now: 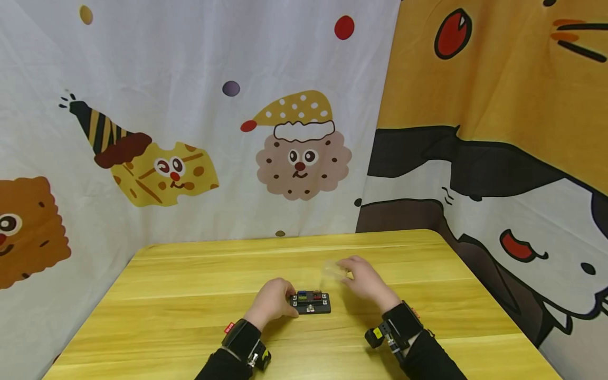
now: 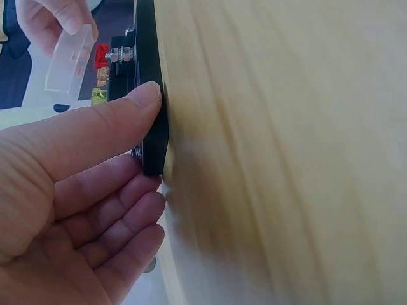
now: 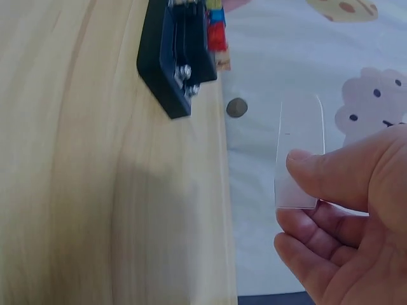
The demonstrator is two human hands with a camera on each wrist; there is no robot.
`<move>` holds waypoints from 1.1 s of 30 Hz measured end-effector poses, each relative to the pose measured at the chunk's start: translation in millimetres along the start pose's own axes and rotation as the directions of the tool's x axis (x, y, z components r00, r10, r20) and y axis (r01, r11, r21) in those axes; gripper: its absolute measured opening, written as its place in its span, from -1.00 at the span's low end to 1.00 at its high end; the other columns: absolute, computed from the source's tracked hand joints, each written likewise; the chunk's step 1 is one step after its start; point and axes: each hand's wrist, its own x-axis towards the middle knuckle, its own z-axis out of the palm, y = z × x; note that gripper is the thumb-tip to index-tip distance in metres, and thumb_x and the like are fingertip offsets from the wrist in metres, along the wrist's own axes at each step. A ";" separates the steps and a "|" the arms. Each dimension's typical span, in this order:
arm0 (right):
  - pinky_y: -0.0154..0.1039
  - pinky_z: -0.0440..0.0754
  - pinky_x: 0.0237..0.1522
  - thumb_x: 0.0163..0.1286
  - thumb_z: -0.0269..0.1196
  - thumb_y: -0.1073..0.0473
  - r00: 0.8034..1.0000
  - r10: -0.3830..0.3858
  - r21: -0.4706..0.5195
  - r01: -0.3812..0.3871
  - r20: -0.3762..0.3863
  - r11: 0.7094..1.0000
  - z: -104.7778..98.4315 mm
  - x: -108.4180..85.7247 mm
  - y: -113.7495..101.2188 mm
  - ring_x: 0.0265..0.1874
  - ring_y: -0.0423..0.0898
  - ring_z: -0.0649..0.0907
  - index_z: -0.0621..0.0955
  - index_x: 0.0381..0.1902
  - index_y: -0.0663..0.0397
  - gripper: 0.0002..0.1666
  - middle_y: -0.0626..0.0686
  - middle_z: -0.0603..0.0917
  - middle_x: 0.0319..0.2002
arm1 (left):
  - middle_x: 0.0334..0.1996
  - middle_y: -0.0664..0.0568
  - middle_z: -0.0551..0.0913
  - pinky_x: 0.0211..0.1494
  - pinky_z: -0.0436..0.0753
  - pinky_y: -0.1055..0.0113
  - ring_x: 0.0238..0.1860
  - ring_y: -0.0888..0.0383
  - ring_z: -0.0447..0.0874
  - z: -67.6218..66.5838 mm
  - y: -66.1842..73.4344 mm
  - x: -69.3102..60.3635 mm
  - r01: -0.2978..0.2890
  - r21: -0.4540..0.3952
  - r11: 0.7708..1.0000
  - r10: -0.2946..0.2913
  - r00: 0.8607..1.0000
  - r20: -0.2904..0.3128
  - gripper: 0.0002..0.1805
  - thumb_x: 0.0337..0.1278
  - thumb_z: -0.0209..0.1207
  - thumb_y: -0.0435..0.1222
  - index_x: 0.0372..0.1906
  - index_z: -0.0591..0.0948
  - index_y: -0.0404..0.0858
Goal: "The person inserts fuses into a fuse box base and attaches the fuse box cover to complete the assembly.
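Note:
A black fuse box (image 1: 319,309) lies on the table, with small red, blue and yellow blade fuses along its top. My left hand (image 1: 272,301) grips its left end, the thumb on the near edge and the fingers around the far side. Metal screw terminals (image 2: 121,54) stand up beside the red fuse (image 2: 100,56). To the right, above the tabletop, my right hand (image 1: 367,281) pinches a clear plastic cover (image 3: 301,130) between thumb and fingers. The cover is apart from the fuse box and looks faint in the head view.
The wood-grain table (image 1: 199,311) reaches back to a white curtain (image 1: 190,47) printed with cartoon snacks. At the right hangs an orange and white printed cloth (image 1: 522,105). Each wrist wears a black strap with a small camera.

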 end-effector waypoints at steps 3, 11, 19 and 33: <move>-0.01 0.57 -0.01 0.27 0.36 0.35 0.999 -0.045 0.012 0.045 0.019 0.999 1.4 -0.5 -4.9 -0.11 0.02 0.60 0.59 0.17 0.23 -0.51 0.08 0.60 -0.09 | -0.32 -0.02 0.70 -0.10 0.60 0.12 -0.28 0.04 0.63 -0.2 0.4 -0.4 0.002 -0.006 1.000 -0.002 1.000 0.003 -0.50 -0.45 0.64 -0.26 -0.24 0.73 -0.35; -0.01 0.57 0.02 0.30 0.34 0.33 0.975 -0.208 0.019 0.208 0.074 0.978 6.8 -1.4 -15.5 -0.08 0.02 0.60 0.58 0.17 0.22 -0.54 0.09 0.60 -0.05 | -0.33 -0.01 0.70 -0.11 0.60 0.12 -0.28 0.04 0.63 -1.7 1.7 -0.6 0.004 -0.011 1.000 -0.004 1.000 0.009 -0.51 -0.45 0.65 -0.27 -0.24 0.73 -0.35; -0.01 0.54 0.10 0.31 0.34 0.33 0.958 -0.265 0.028 0.263 0.114 0.964 15.6 -0.8 -22.8 0.03 0.05 0.60 0.60 0.17 0.19 -0.54 0.09 0.61 0.01 | -0.37 0.03 0.69 -0.14 0.59 0.16 -0.33 0.11 0.59 -0.3 -0.1 1.3 0.003 -0.007 1.000 -0.003 1.000 0.001 -0.52 -0.49 0.65 -0.25 -0.28 0.74 -0.33; -0.12 0.58 0.00 0.28 0.38 0.26 0.940 -0.307 -0.029 0.314 0.148 0.949 26.4 -1.3 -32.7 -0.07 -0.04 0.60 0.62 0.15 0.16 -0.54 0.07 0.61 -0.03 | -0.47 0.12 0.65 -0.26 0.54 0.25 -0.44 0.22 0.49 -1.0 0.1 1.2 -0.028 -0.006 1.000 0.028 1.000 -0.011 -0.57 -0.54 0.66 -0.28 -0.37 0.73 -0.27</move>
